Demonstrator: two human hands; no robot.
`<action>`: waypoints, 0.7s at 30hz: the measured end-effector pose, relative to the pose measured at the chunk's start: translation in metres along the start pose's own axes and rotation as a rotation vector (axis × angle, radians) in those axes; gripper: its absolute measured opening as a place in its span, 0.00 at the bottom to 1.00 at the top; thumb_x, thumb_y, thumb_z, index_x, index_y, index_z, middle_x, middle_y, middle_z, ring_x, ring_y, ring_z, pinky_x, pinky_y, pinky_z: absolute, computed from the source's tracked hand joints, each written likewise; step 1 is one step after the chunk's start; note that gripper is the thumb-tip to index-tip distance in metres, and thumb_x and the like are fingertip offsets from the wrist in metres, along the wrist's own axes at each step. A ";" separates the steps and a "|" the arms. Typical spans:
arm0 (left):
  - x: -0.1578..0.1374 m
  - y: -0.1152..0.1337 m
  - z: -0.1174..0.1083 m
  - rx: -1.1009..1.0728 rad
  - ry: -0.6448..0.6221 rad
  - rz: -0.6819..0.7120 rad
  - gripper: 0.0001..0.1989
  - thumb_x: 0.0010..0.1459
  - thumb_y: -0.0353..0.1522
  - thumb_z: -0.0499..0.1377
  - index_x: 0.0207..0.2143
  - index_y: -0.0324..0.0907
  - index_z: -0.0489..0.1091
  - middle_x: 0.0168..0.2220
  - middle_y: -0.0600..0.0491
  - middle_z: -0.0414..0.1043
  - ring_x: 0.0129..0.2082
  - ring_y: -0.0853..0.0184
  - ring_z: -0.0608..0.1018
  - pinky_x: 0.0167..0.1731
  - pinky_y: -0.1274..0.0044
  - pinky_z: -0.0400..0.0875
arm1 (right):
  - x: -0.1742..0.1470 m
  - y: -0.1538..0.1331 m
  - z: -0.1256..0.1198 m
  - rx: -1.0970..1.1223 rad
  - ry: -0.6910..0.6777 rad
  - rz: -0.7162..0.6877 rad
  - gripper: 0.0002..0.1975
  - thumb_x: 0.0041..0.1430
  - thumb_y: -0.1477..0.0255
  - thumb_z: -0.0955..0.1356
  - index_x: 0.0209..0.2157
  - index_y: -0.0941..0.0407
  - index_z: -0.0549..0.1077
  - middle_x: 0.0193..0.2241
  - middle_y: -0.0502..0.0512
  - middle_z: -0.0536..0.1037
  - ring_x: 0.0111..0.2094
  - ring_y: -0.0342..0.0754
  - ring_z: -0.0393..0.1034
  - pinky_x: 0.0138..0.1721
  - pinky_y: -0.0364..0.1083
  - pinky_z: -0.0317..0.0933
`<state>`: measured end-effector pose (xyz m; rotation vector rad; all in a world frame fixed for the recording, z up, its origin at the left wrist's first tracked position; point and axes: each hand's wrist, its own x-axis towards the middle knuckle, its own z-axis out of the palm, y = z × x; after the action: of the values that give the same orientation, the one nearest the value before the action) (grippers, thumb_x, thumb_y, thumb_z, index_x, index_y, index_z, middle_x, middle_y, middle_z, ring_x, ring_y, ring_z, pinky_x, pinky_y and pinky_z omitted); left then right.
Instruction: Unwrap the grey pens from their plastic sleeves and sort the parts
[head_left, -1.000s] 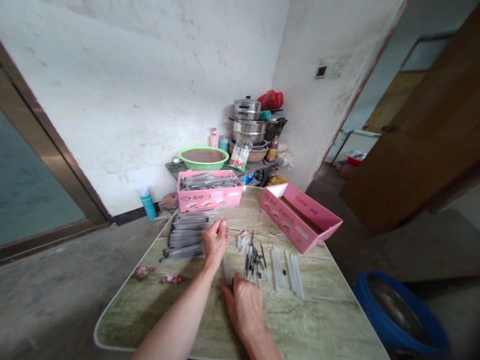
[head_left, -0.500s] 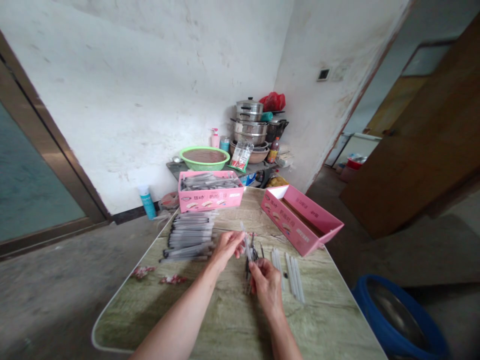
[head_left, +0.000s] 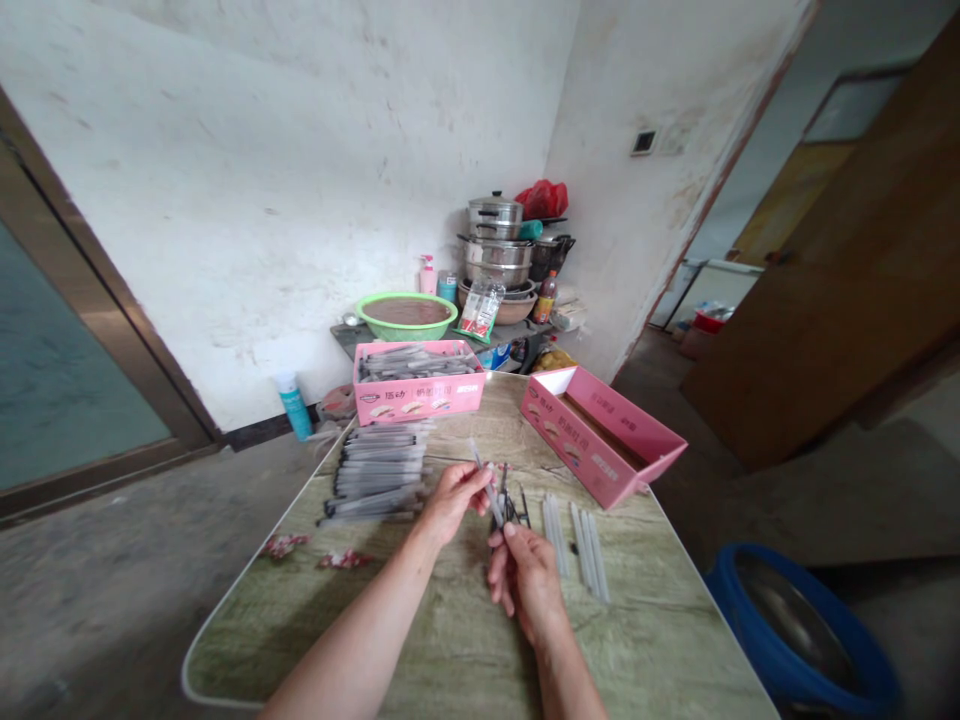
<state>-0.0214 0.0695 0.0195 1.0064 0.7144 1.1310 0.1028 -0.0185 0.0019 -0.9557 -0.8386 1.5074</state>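
Working remotely, I pinch one tube (head_left: 496, 507) with both my left hand (head_left: 454, 498) and right hand (head_left: 531, 580) above the table (head_left: 465, 645), its far end toward eleven o'clock; stacked pens (head_left: 382, 470) lie at ten, a box (head_left: 577, 440) at two.

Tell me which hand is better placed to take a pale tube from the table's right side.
Probably the right hand: it is nearer the pale tubes, while the left hand is by the dark-ended tubes. Both hands seem to pinch one slender tube, so the right must release first.
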 end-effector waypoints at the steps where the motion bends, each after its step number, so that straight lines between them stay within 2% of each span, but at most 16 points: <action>1: 0.000 0.000 0.001 0.002 0.006 0.005 0.18 0.49 0.43 0.64 0.29 0.34 0.72 0.21 0.53 0.70 0.16 0.76 0.68 0.15 0.83 0.61 | 0.000 0.000 0.000 -0.005 0.002 -0.011 0.20 0.56 0.55 0.66 0.30 0.61 0.69 0.12 0.50 0.72 0.07 0.39 0.60 0.05 0.34 0.43; 6: 0.000 0.002 0.004 -0.009 0.054 0.000 0.19 0.47 0.44 0.65 0.27 0.35 0.72 0.20 0.54 0.69 0.16 0.75 0.67 0.15 0.82 0.60 | 0.000 0.001 0.002 -0.061 0.054 -0.050 0.19 0.56 0.55 0.67 0.29 0.60 0.69 0.11 0.48 0.71 0.07 0.38 0.58 0.06 0.34 0.41; 11: 0.000 0.004 0.005 -0.007 0.098 -0.014 0.20 0.44 0.45 0.66 0.25 0.35 0.71 0.19 0.55 0.68 0.15 0.75 0.67 0.14 0.83 0.60 | 0.000 0.001 0.002 -0.225 0.126 -0.153 0.19 0.55 0.58 0.68 0.21 0.59 0.66 0.10 0.47 0.69 0.07 0.34 0.51 0.08 0.34 0.42; 17: 0.000 0.003 0.005 0.005 0.101 0.008 0.20 0.46 0.45 0.65 0.26 0.35 0.71 0.17 0.56 0.67 0.15 0.75 0.66 0.15 0.82 0.60 | 0.002 0.003 0.001 -0.200 0.071 -0.072 0.22 0.58 0.53 0.64 0.31 0.60 0.70 0.13 0.48 0.72 0.08 0.39 0.60 0.06 0.35 0.43; 21: 0.000 0.002 0.005 0.000 0.097 0.009 0.19 0.47 0.44 0.65 0.26 0.35 0.70 0.17 0.56 0.67 0.15 0.75 0.67 0.15 0.83 0.60 | 0.002 0.001 0.001 -0.277 0.091 -0.110 0.20 0.57 0.55 0.65 0.26 0.59 0.68 0.11 0.46 0.69 0.08 0.37 0.55 0.07 0.36 0.43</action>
<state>-0.0179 0.0679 0.0235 0.9603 0.7880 1.1938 0.1018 -0.0171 0.0011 -1.1524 -1.0345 1.2643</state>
